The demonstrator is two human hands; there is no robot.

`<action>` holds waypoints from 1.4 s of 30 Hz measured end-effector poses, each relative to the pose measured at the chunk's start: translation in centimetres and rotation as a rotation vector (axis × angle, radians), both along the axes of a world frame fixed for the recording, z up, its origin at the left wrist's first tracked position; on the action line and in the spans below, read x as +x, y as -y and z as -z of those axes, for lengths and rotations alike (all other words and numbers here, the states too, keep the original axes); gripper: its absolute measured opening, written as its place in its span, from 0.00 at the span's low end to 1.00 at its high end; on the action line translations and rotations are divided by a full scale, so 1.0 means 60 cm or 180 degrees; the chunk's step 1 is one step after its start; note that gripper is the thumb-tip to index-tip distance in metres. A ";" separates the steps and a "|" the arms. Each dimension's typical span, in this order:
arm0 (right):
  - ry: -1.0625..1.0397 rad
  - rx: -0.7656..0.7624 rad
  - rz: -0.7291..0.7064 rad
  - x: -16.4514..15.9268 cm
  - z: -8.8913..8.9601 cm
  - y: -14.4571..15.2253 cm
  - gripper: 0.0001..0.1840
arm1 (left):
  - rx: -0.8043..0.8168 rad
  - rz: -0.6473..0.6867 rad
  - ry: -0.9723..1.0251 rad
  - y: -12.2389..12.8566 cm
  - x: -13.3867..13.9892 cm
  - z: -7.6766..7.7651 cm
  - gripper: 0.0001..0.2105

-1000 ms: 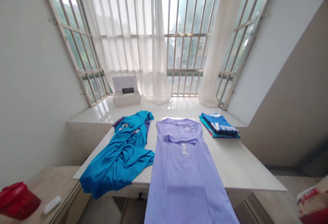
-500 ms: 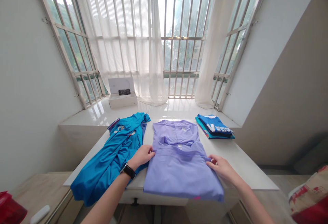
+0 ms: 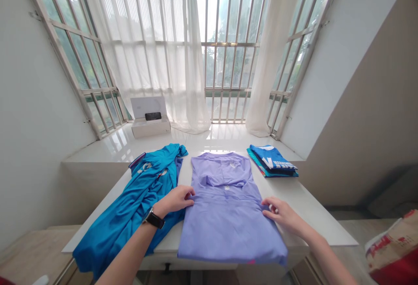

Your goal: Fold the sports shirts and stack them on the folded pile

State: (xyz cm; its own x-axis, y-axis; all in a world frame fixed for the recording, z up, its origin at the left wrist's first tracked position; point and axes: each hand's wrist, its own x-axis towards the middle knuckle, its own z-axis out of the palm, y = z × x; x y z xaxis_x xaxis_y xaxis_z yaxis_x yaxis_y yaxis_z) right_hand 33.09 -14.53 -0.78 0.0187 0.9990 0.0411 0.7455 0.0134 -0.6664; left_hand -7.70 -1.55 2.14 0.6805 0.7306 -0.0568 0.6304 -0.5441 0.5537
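Note:
A light purple T-shirt (image 3: 228, 228) lies face up in front of me, its lower part folded up over the chest, with the neckline at the far end. My left hand (image 3: 178, 199) is closed at the shirt's left edge, thumb and fingertips at the fold. On the opposite edge, my right hand (image 3: 282, 215) has curled fingers at the cloth, at about the same height. Just left of the shirt, a crumpled teal shirt (image 3: 130, 206) reaches beneath my left forearm and hangs over the table's near edge. A black watch (image 3: 154, 219) is on my left wrist.
The white table (image 3: 321, 215) stands against a windowsill. Folded blue and teal clothes (image 3: 274, 161) are stacked at its far right. An opened white box (image 3: 150, 127) with a dark phone (image 3: 153, 116) sits on the sill. A paper bag (image 3: 393, 246) is at lower right.
The raised hem of the purple T-shirt now lies flatter across the chest, both hands still at its sides. The view has shifted slightly.

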 end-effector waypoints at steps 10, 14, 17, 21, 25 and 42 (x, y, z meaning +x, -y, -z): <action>-0.0230 0.0098 -0.0069 0.002 -0.014 -0.022 0.12 | 0.0416 -0.0045 -0.0003 -0.020 -0.001 -0.002 0.07; -0.0194 0.0149 -0.0051 0.005 0.000 -0.029 0.12 | 0.0426 0.0058 0.0229 -0.015 -0.004 0.006 0.07; -0.0218 0.0159 -0.0086 0.002 0.003 -0.034 0.15 | 0.0440 0.0305 0.0498 -0.018 0.002 0.007 0.06; -0.0338 0.0103 -0.0173 -0.002 0.008 -0.044 0.19 | 0.0348 0.0546 0.0557 -0.041 0.017 0.016 0.06; -0.0508 0.0112 -0.0054 0.004 0.024 -0.053 0.21 | 0.0159 0.0516 0.0771 -0.063 0.027 0.034 0.06; -0.0310 -0.0300 0.0116 0.026 0.031 -0.088 0.25 | 0.0146 -0.0234 0.0772 -0.078 0.039 0.067 0.09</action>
